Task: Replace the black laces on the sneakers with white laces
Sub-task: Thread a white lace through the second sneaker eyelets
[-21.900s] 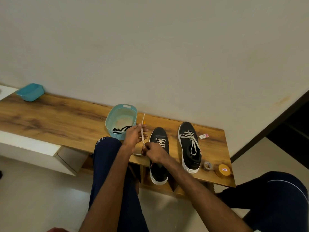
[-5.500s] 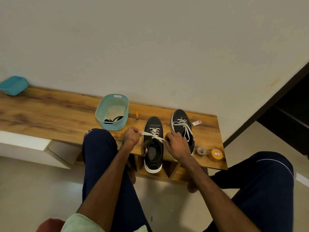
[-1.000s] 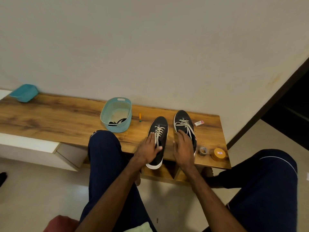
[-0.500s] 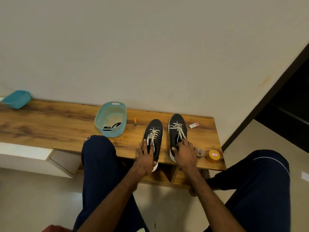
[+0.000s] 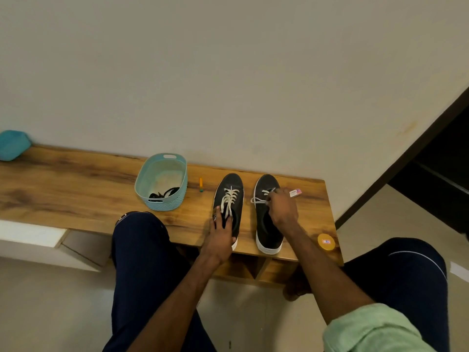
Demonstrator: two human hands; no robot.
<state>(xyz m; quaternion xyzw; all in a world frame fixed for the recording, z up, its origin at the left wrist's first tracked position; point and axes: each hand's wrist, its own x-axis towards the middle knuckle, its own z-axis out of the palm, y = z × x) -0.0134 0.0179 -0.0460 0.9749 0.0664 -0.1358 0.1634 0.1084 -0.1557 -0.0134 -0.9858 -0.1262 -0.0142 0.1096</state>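
Right hand (image 5: 283, 212) is now moving up off the heel, fingers pinching the white lace (image 5: 257, 200) on the right black white-soled sneaker (image 5: 266, 229) at the wooden desk's (image 5: 76, 194) right end, while the left hand (image 5: 219, 240) is resting straight fingers on the other black sneaker (image 5: 229, 182), so I'm guessing just final tidying.

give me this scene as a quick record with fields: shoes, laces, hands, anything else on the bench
left sneaker: on bench, left white lace threaded
right sneaker: beside it, right white lace partly hidden
left hand: rests on left sneaker's opening
right hand: pinches right white lace
black laces: in basket
other: marker, eraser, yellow tape roll, blue tub
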